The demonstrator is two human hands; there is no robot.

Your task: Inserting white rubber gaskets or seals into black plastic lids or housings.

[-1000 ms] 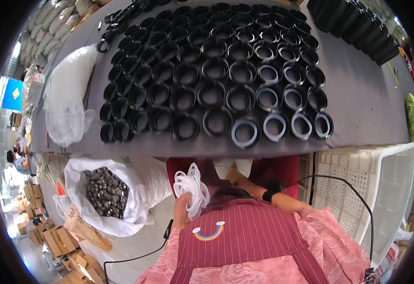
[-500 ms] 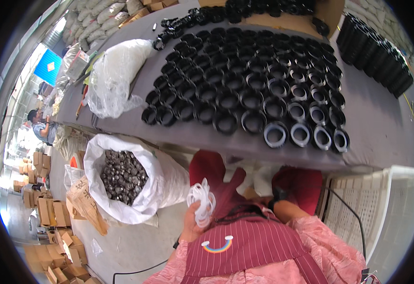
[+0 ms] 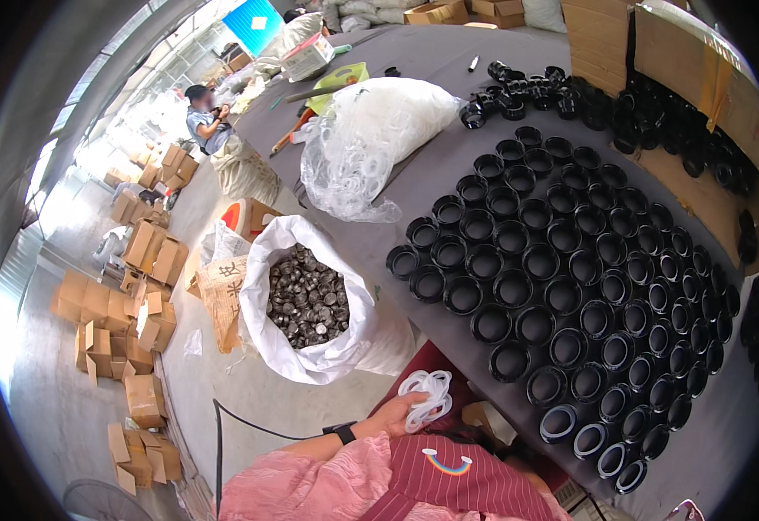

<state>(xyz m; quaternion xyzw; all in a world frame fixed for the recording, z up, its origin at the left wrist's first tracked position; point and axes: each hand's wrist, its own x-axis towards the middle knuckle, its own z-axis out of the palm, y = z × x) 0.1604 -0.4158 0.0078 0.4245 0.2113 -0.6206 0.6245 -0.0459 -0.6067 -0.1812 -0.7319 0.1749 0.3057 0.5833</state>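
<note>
My left hand (image 3: 394, 416) is closed around a bunch of translucent white plastic rings (image 3: 429, 400), held in front of my striped apron at the table's near edge. My right hand does not show; the apron hides that side. Black plastic rings (image 3: 562, 295) stand in rows on the grey-covered table (image 3: 432, 321). A few at the row ends nearest me have a pale ring (image 3: 590, 441) seated in them. Left of my hand, an open white woven sack (image 3: 358, 326) holds many small dark round parts (image 3: 308, 297).
A clear plastic bag (image 3: 379, 139) of white rings lies on the table beyond the sack. Loose black parts (image 3: 562, 95) and an open cardboard box (image 3: 683, 69) are at the far right. Cardboard boxes (image 3: 149, 252) stand on the left floor. A person (image 3: 206, 120) sits farther back.
My view has swung left, so the table and sack appear farther right. The left hand still grips the white rings. My right forearm, partly visible before, is now mostly hidden.
</note>
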